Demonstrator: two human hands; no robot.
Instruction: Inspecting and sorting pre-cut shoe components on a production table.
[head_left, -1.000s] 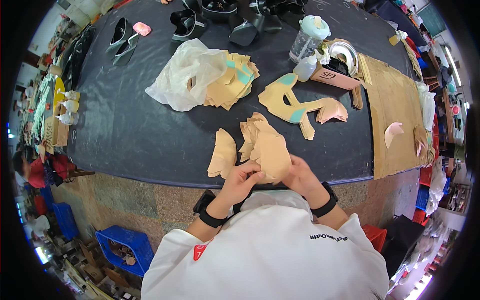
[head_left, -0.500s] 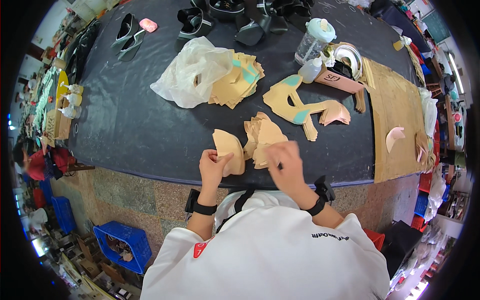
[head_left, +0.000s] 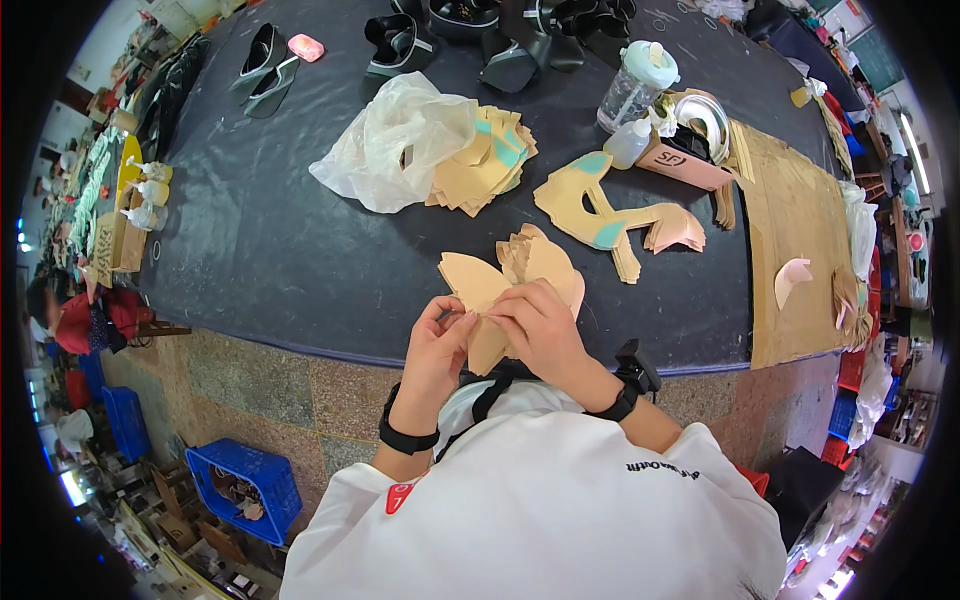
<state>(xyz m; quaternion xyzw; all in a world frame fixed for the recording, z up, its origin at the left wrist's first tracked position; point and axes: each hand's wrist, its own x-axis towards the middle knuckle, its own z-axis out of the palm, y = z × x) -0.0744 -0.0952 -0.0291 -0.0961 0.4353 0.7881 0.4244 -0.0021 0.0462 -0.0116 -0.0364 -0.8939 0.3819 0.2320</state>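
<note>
The left hand (head_left: 438, 335) and right hand (head_left: 540, 322) have thumbs and fingers pinched together on a tan piece (head_left: 468, 276) near the table's close edge. It looks light, thin and bendy — likely creasing easily, best held by its edges. Just beyond, a tan stack (head_left: 552, 262) rests on the smooth dark table (head_left: 300, 270) — farther, a plastic bag (head_left: 390, 145), black shoes (head_left: 512, 62).

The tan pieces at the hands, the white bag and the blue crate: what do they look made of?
Tan pieces: thin, matte sheets, perhaps leather or synthetic; their even, dull surface leaves that open.
White bag: probably thin plastic film, slightly glossy, from its translucent, crinkled folds.
Blue crate: likely moulded rigid plastic, semi-matte, judging by its uniform colour and stiff-looking walls.
</note>
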